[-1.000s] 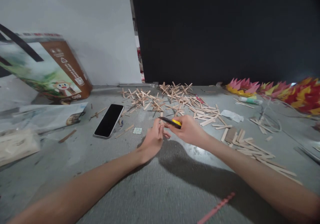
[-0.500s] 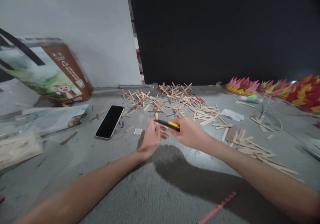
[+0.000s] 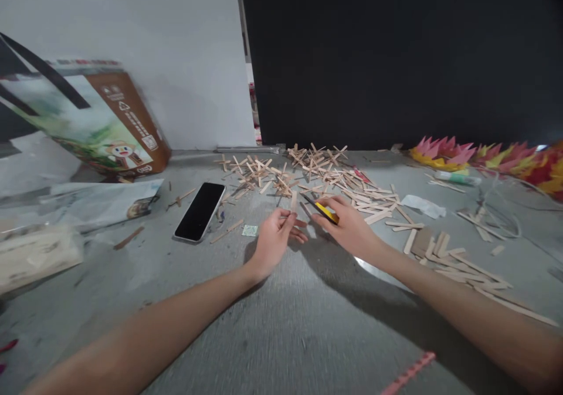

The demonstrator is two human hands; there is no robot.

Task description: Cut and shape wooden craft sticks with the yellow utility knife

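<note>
My left hand (image 3: 276, 237) pinches a short, pale wooden craft stick (image 3: 294, 201) that points up and away from me. My right hand (image 3: 347, 223) is closed around a black and yellow utility knife (image 3: 326, 212), its dark tip angled up to the left. A small gap separates the knife from the stick. Behind both hands lies a heap of craft sticks (image 3: 316, 165), many joined in crosses. Left of my left hand are a small patterned green-white square (image 3: 250, 230) and a black-screened phone (image 3: 200, 212).
More loose craft sticks (image 3: 457, 266) lie to the right, near a crumpled white tissue (image 3: 423, 205) and a glue-like tube (image 3: 458, 178). Pink and yellow pointed paper decorations (image 3: 444, 151) stand back right. A printed bag (image 3: 118, 125) stands back left; a red strip (image 3: 409, 374) lies in front.
The knife has moved away from the stick, to the right, so a gap now shows between them. My view has turned slightly left.
</note>
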